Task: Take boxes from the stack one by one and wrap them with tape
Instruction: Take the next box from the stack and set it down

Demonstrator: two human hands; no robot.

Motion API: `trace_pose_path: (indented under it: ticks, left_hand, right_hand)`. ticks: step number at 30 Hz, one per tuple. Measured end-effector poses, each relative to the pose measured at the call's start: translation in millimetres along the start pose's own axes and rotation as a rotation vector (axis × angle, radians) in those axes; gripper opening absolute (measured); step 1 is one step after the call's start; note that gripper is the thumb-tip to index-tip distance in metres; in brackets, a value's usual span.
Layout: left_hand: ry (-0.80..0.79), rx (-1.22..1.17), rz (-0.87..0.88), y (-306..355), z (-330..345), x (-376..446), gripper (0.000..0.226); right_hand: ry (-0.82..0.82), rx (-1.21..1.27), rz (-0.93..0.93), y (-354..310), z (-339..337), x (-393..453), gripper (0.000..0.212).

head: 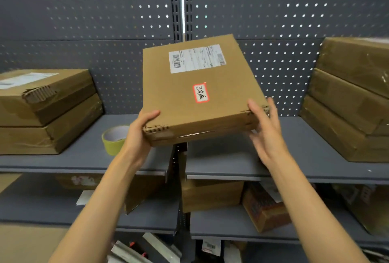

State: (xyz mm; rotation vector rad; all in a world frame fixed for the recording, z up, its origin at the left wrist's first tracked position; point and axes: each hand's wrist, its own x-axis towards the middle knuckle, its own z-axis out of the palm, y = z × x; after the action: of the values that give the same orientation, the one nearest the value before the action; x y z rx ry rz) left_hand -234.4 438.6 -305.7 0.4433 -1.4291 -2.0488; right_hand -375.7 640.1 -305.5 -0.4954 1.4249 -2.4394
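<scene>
- Two hands support one flat box (195,92) in the air above the shelf (231,157), probably for taping access.
- The left hand (141,128) grips its near-left corner; the right hand (263,124), fingers straight, steadies the near-right corner.
- The tape roll (113,138) stands just left, within reach.

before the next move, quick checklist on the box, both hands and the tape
1. Left hand grips the box at its near left corner: ok.
2. Right hand secure on the box: not ok, fingers straight, only touching the near right corner.
3. Box off the shelf: ok, held tilted above it.
4. Tape roll within reach: ok, on the shelf by the left wrist.
5. Box already fully taped: cannot tell.
</scene>
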Motion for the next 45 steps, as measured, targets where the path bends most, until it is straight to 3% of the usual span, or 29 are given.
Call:
trace_pose_path:
  ticks: [2, 3, 7, 12, 17, 29, 32, 35, 37, 40, 45]
  left_hand:
    - [0.014, 0.041, -0.009, 2.0, -9.0, 6.4, 0.027]
    - [0.017, 0.060, -0.018, 0.9, -12.2, 8.9, 0.023]
    - [0.010, 0.073, -0.076, -10.8, -17.3, 12.0, 0.020]
    - [0.050, 0.076, -0.110, -29.1, -22.8, 15.3, 0.019]
    - [0.068, 0.104, -0.106, -37.6, -22.8, 19.4, 0.018]
    - [0.102, 0.158, -0.142, -44.3, -17.8, 36.0, 0.017]
    - [0.117, 0.149, -0.124, -47.0, -19.3, 36.4, 0.025]
    - [0.088, 0.201, -0.023, -46.0, -27.7, 35.3, 0.051]
    - [0.047, 0.301, 0.093, -39.2, -36.3, 31.5, 0.054]
    - [-0.120, 0.562, 0.228, -26.9, -51.3, 26.1, 0.057]
    - [-0.338, 0.831, 0.281, -17.3, -64.1, 27.0, 0.055]
  right_hand:
    - [-0.043, -0.111, 0.018, 8.6, 0.7, 0.9, 0.047]
    - [-0.038, -0.140, 0.028, 14.1, 1.9, -0.1, 0.038]
    - [0.029, -0.204, 0.054, 35.1, 1.1, -4.8, 0.068]
    - [0.054, -0.284, 0.077, 52.3, -6.8, -9.5, 0.036]
    - [0.102, -0.321, 0.092, 57.6, -6.5, -10.6, 0.024]
    - [0.109, -0.400, 0.192, 57.0, -12.2, -0.5, 0.033]
    - [0.105, -0.446, 0.220, 52.5, -13.2, -1.0, 0.048]
    - [0.190, -0.674, 0.100, 41.9, -10.7, -4.4, 0.077]
    - [0.211, -0.866, -0.112, 31.8, -2.2, -8.9, 0.074]
    - [0.116, -1.043, -0.401, 24.8, 21.4, -13.2, 0.056]
    - [-0.359, -1.290, -0.407, 47.1, 71.9, -15.5, 0.048]
